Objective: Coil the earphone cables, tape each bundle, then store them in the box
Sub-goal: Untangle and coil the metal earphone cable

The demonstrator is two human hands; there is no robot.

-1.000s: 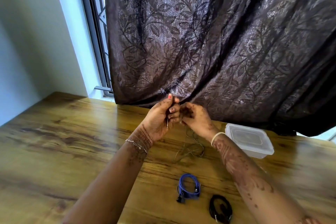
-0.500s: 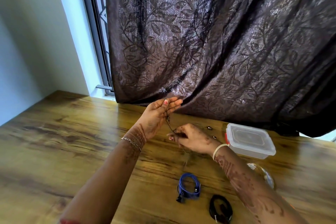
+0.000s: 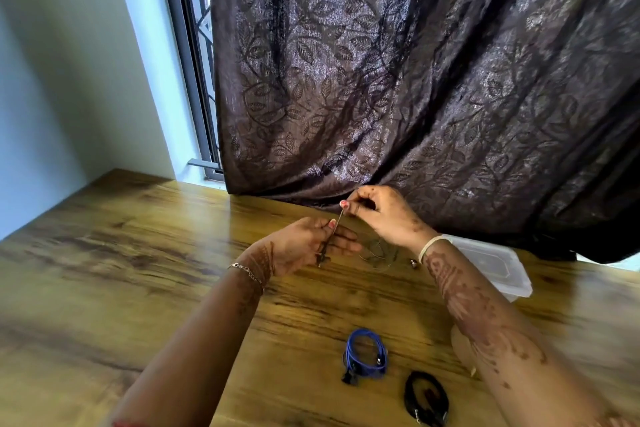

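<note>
A thin dark earphone cable (image 3: 333,236) runs taut between my two hands above the wooden table (image 3: 104,253). My left hand (image 3: 311,244) holds its lower end, with the plug hanging below the palm. My right hand (image 3: 381,215) pinches the cable higher up, near the curtain. The rest of this cable lies loose on the table (image 3: 379,255) under my right wrist. A coiled blue earphone bundle (image 3: 363,355) and a coiled black bundle (image 3: 427,399) lie near me. The lidded clear plastic box (image 3: 498,267) stands behind my right forearm.
A dark leaf-patterned curtain (image 3: 415,80) hangs down to the table's far edge. A window frame (image 3: 194,62) and pale wall are at the left. A clear tape roll (image 3: 460,343) is mostly hidden by my right forearm.
My right hand rose from the table to pinch the cable up by the curtain. My left hand dropped lower and now holds the plug end, so the cable is stretched between them.
</note>
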